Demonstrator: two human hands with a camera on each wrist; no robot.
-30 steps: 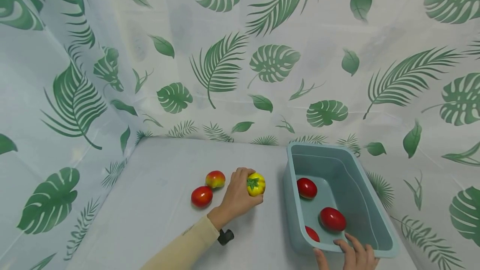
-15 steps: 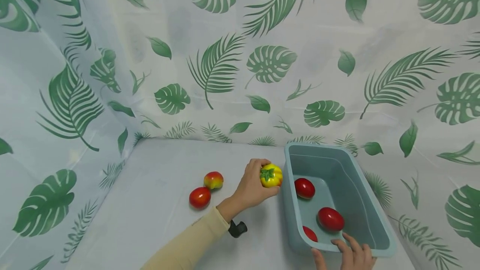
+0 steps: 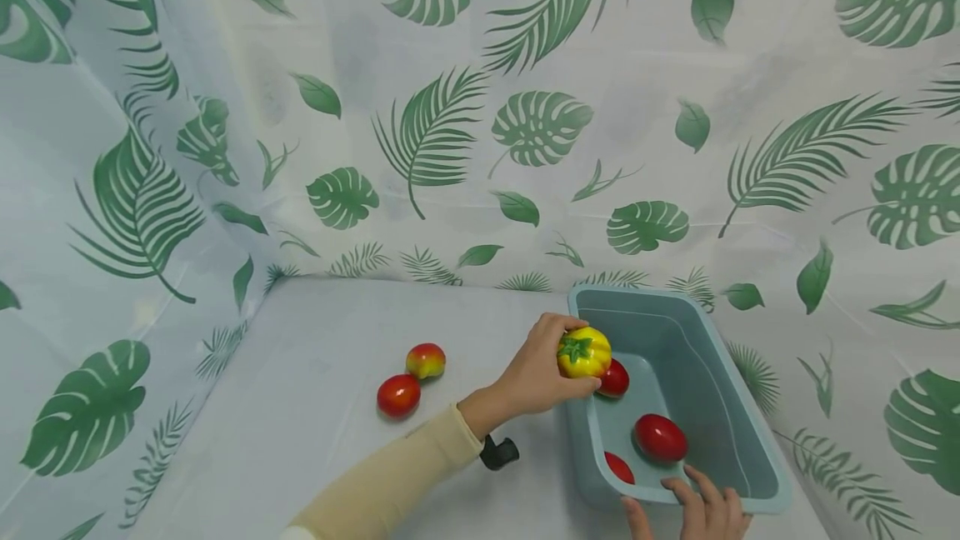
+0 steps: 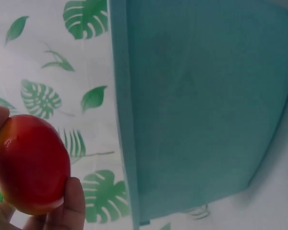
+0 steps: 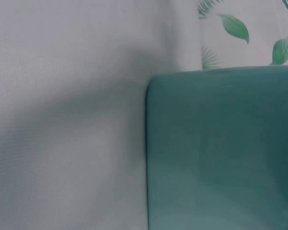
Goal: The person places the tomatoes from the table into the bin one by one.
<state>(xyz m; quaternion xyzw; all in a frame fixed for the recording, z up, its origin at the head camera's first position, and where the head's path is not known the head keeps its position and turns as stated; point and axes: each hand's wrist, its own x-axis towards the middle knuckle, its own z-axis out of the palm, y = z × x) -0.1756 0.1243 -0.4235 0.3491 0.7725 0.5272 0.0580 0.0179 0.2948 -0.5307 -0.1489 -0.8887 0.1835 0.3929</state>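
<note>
My left hand (image 3: pixel 536 369) holds a glossy yellow fruit (image 3: pixel 585 352) with a green star-shaped calyx, fingers and thumb around its sides. It overlaps the left rim of the light blue plastic bin (image 3: pixel 753 423) in the head view. The left wrist view shows the fruit's red underside (image 4: pixel 31 165) beside the bin's outer wall. My right hand (image 3: pixel 705 511) grips the bin's near rim, fingers over the edge and thumb outside. That hand is out of sight in the right wrist view. Inside the bin lie red fruits (image 3: pixel 661 438), one partly hidden behind the yellow fruit, another behind the rim.
Left of the bin, a red fruit (image 3: pixel 398 396) and a red-yellow fruit (image 3: pixel 426 361) lie close together on the white table (image 3: pixel 300 440). A leaf-patterned curtain (image 3: pixel 450 107) stands behind the table and at its left side. A black wrist-camera piece (image 3: pixel 498 452) sits under the left wrist.
My left hand has carried the yellow fruit rightward, from over the table to the bin's left rim. The right hand stays at the near rim.
</note>
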